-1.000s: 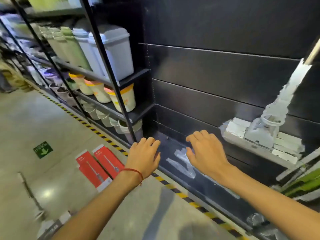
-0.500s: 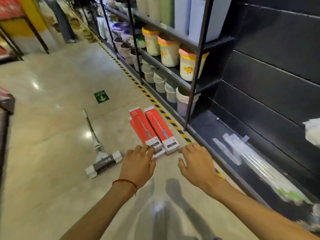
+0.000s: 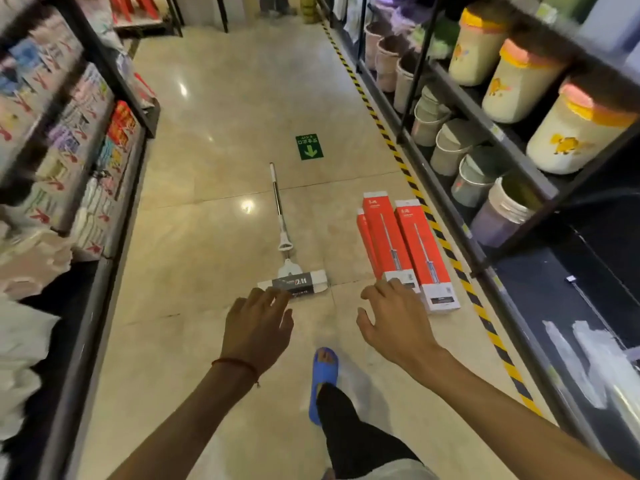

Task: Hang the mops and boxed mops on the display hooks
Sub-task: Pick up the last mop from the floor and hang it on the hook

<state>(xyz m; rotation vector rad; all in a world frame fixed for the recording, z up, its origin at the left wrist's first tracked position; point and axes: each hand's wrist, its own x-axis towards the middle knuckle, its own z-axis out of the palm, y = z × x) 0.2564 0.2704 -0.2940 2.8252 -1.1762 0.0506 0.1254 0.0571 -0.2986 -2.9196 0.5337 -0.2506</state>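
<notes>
From the head camera, the left hand (image 3: 258,330) and right hand (image 3: 391,323) reach forward, fingers loosely spread, holding nothing. The mop (image 3: 292,282) lies flat on the floor at 12 o'clock, handle pointing away. The red boxed mops (image 3: 405,244) lie at 1 o'clock, beside the striped tape (image 3: 446,247).

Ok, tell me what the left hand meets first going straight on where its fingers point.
The left hand, open and empty, would probably first meet the black-labelled head of the white flat mop lying on the beige floor. Its fingertips overlap the head's near edge, though height above it is unclear.
</notes>
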